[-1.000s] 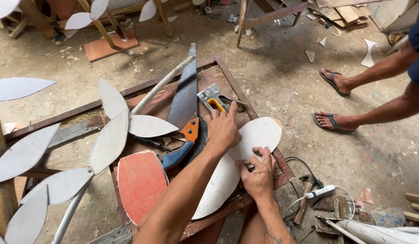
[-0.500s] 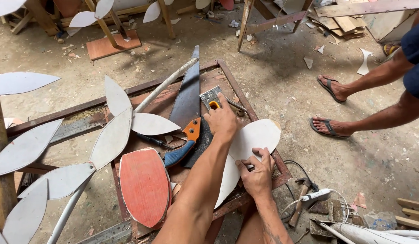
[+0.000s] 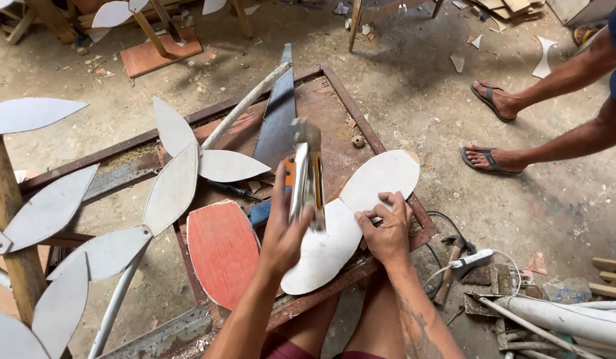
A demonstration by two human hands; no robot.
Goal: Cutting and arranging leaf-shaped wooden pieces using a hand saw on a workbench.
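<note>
Metal stapler (image 3: 306,174) upright, head up | left hand (image 3: 284,229) gripping it | right hand (image 3: 385,229) pressing white board (image 3: 377,179)

Low rusty metal-framed table (image 3: 334,76) standing on a dusty concrete floor (image 3: 414,73). Lying on its top: a handsaw (image 3: 278,119) with an orange-and-blue handle, a long white leaf-shaped panel (image 3: 381,179) running to the near edge, a red oval board (image 3: 221,249) beside it, a dark screwdriver (image 3: 235,191), a small round knob (image 3: 358,141). A white pipe (image 3: 245,106) with white leaf shapes (image 3: 171,189) lies across the left side.
</note>
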